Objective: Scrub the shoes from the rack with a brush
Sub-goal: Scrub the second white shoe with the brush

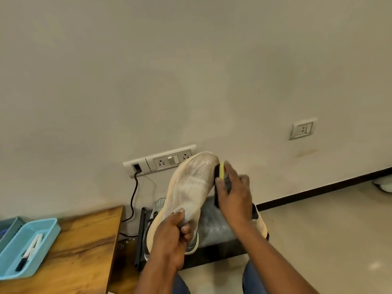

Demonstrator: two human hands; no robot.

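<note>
Shoe (pixel 191 187) | left hand (pixel 169 236) grips collar | right hand (pixel 233 194) grips brush (pixel 220 177) against toe

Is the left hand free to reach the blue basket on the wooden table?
Probably not: the left hand grips the white shoe, though the blue basket lies unobstructed beside it.

Brush (pixel 220 183) mostly hidden under right hand (pixel 233 192); second shoe (pixel 259 219) behind forearm, perhaps matching pair.
</note>
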